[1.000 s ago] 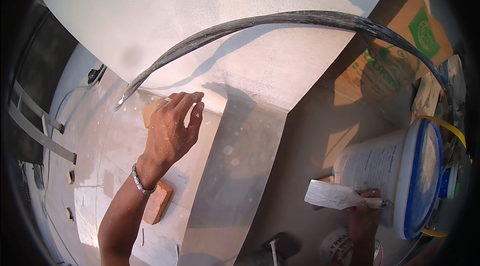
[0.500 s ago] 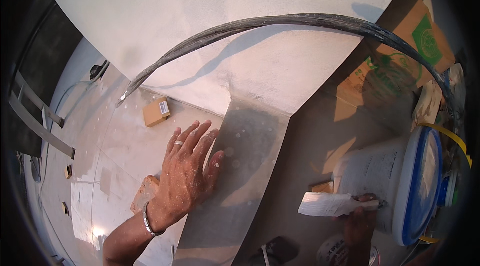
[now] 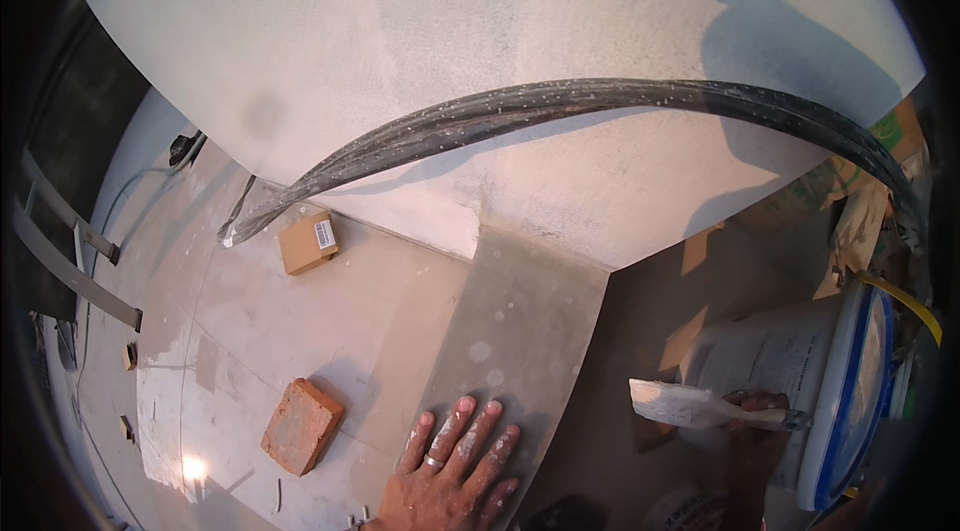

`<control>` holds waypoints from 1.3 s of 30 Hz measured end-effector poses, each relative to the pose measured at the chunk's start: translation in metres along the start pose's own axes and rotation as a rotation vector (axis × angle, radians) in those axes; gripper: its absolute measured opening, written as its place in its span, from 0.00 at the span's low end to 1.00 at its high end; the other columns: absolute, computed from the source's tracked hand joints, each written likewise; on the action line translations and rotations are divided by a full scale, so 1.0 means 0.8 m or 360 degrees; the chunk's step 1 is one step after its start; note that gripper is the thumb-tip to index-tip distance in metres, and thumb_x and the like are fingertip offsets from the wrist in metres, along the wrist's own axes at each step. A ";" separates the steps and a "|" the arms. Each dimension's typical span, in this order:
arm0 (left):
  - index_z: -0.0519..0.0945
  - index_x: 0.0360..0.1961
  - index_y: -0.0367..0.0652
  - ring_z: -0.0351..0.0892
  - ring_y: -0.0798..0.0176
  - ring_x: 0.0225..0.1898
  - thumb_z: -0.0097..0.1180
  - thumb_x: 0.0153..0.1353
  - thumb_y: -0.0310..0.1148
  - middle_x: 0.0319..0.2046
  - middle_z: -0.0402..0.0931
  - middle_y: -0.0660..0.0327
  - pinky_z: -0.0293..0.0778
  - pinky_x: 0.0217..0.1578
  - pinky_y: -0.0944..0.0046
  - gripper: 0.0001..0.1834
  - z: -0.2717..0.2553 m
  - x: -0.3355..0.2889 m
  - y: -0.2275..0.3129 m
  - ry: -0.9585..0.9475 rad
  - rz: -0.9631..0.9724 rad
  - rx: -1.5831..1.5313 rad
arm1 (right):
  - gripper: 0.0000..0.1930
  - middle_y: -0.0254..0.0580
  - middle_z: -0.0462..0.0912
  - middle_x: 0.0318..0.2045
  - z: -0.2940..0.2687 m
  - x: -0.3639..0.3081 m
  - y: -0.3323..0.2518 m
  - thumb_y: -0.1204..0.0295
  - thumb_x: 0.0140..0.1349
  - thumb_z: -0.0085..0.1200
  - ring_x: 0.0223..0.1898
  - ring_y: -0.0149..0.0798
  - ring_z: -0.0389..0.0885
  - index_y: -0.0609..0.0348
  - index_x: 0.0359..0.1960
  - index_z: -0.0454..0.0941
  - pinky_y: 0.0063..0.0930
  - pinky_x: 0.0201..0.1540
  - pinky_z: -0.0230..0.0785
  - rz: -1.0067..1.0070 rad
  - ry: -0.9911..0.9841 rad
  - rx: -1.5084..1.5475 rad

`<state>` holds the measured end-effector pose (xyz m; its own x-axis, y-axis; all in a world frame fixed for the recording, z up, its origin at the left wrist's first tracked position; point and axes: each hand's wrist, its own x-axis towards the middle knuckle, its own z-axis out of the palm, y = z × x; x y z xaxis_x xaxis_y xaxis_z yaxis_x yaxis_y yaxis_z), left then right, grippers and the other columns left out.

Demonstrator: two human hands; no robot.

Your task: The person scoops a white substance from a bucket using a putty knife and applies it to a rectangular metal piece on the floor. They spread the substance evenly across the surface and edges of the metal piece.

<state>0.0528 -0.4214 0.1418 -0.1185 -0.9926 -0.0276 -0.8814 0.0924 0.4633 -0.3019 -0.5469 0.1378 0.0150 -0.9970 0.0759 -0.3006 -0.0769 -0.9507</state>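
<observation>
The left grip, a bare, paint-flecked hand with a ring, lies with fingers spread over a smooth grey ledge. In shade, the right grip is closed around a white-coated paintbrush, in front of a white bucket with a blue-edged lid. A speckled black cable bundle arches across the white wall. On the floor left of the ledge are a reddish brick and a small labelled cardboard box, well apart from each other.
</observation>
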 end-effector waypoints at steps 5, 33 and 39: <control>0.71 0.72 0.42 0.50 0.43 0.81 0.56 0.71 0.47 0.78 0.58 0.48 0.46 0.78 0.36 0.33 -0.007 -0.005 0.001 -0.0069 0.0000 0.0093 | 0.19 0.42 0.81 0.43 0.027 -0.002 -0.036 0.74 0.61 0.73 0.48 0.38 0.81 0.56 0.47 0.74 0.37 0.55 0.76 -0.0043 0.0037 -0.0065; 0.87 0.38 0.32 0.83 0.62 0.27 0.61 0.63 0.35 0.30 0.86 0.52 0.79 0.30 0.64 0.14 0.039 -0.537 -0.073 0.0239 -0.1682 -0.1260 | 0.11 0.42 0.90 0.41 0.286 0.107 -0.187 0.74 0.67 0.68 0.40 0.29 0.89 0.65 0.48 0.84 0.27 0.46 0.83 -0.1197 -0.0791 -0.0883; 0.83 0.21 0.28 0.83 0.59 0.16 0.59 0.71 0.39 0.17 0.82 0.51 0.77 0.18 0.60 0.25 0.180 -0.598 -0.020 -0.0128 -0.2025 -0.1763 | 0.10 0.45 0.90 0.40 0.290 0.120 -0.179 0.75 0.67 0.66 0.39 0.31 0.89 0.66 0.47 0.84 0.31 0.44 0.84 -0.1304 -0.0757 -0.1058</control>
<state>0.0577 0.0631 0.0202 0.3110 -0.3788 -0.8716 0.2884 -0.8363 0.4664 -0.0364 -0.6332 0.2117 0.7525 -0.5635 0.3409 -0.4748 -0.8229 -0.3122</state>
